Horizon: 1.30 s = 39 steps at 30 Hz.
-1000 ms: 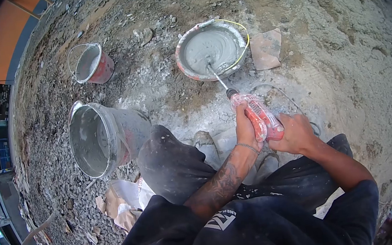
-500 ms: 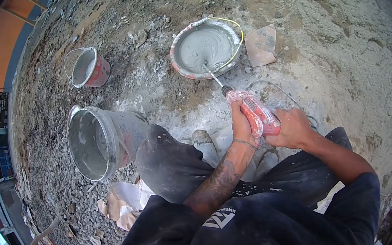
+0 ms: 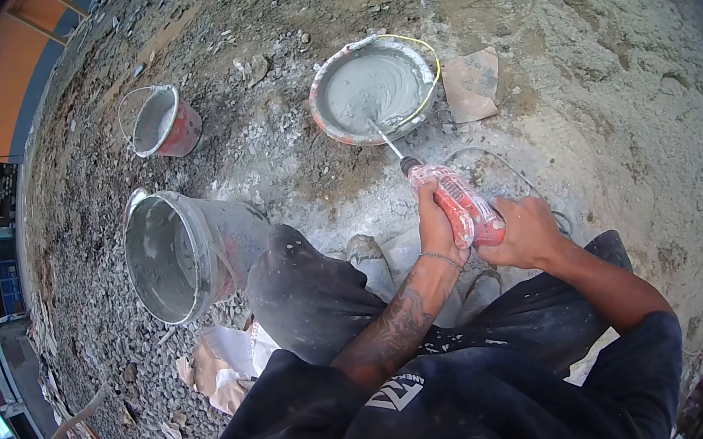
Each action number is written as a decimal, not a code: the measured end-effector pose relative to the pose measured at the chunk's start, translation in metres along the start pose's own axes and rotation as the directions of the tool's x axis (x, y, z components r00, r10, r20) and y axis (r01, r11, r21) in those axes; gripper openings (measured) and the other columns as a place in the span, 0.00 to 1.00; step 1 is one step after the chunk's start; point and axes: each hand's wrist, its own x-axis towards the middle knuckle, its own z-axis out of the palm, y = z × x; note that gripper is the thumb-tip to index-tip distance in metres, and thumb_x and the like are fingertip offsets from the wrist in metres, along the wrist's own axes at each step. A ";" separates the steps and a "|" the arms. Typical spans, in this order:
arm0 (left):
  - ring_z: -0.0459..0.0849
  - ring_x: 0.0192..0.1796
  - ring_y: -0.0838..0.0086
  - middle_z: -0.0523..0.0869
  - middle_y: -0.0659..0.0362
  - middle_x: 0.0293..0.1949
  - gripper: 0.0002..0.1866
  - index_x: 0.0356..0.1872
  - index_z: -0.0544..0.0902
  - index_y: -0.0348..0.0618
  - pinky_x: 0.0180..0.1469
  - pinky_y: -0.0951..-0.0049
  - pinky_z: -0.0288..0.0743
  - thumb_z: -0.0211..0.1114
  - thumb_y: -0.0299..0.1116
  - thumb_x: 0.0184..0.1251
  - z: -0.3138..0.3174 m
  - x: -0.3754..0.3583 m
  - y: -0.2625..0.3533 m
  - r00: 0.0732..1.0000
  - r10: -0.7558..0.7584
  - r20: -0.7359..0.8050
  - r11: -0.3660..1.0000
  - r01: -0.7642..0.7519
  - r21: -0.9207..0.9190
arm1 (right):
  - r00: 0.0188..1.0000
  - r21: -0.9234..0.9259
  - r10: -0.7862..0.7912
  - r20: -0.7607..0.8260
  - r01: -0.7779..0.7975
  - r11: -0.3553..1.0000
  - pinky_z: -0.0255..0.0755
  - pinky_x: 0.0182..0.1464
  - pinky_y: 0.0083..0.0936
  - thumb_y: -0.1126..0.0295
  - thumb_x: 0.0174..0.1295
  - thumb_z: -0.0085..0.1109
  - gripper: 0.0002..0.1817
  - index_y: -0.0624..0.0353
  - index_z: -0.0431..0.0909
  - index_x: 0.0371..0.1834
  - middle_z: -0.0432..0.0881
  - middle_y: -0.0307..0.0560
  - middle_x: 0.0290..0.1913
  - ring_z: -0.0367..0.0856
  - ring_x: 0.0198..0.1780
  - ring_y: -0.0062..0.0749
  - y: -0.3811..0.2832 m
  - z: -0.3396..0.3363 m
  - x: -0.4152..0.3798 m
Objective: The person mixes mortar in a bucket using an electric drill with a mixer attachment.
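Observation:
A red, cement-smeared power drill (image 3: 453, 199) is held between both my hands in front of my knees. My left hand (image 3: 438, 224) wraps round its body and handle from the left. At the rear end, my right hand (image 3: 524, 234) grips the drill from the right. The metal mixing shaft (image 3: 390, 143) points away from me, its tip sunk in wet grey cement mix (image 3: 374, 88). That mix fills a wide bucket (image 3: 322, 117) with a yellow handle. The tip itself is hidden under the mix.
At the left stand a large cement-coated bucket (image 3: 225, 236), tipped towards me in view, and a smaller red bucket (image 3: 182, 133). A piece of brown paper (image 3: 472, 85) lies right of the mix. A cable (image 3: 509, 165) runs beside the drill. Torn paper sacking (image 3: 224, 365) lies on gravel (image 3: 119, 339).
The swirl pattern in the cement mix has changed around the shaft. The whole view has shifted slightly; both hands keep their grip on the drill.

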 end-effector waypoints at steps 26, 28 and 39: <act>0.78 0.44 0.58 0.79 0.52 0.38 0.19 0.38 0.73 0.44 0.54 0.52 0.67 0.52 0.49 0.56 0.066 0.046 0.086 0.943 -0.162 0.291 0.945 0.233 -0.229 | 0.985 -0.308 -0.158 0.066 0.170 0.936 0.72 0.37 0.38 0.49 0.31 0.63 0.27 0.65 0.80 0.25 0.80 0.58 0.25 0.80 0.31 0.51 -0.061 -0.118 0.099; 0.79 0.42 0.58 0.79 0.52 0.37 0.18 0.38 0.73 0.44 0.54 0.52 0.68 0.52 0.48 0.56 0.079 0.052 0.082 0.946 -0.169 0.275 0.950 0.231 -0.210 | 0.990 -0.404 -0.110 0.084 0.135 0.905 0.71 0.38 0.39 0.47 0.32 0.64 0.29 0.65 0.80 0.27 0.80 0.59 0.26 0.79 0.32 0.52 -0.057 -0.126 0.103; 0.78 0.27 0.65 0.75 0.57 0.25 0.12 0.31 0.71 0.45 0.36 0.59 0.76 0.54 0.43 0.57 0.084 0.060 0.020 0.984 -0.085 0.159 0.927 0.136 -0.349 | 0.999 -0.275 0.003 0.037 0.007 0.961 0.72 0.34 0.38 0.49 0.33 0.65 0.27 0.66 0.78 0.24 0.78 0.58 0.22 0.79 0.28 0.51 -0.032 -0.111 0.068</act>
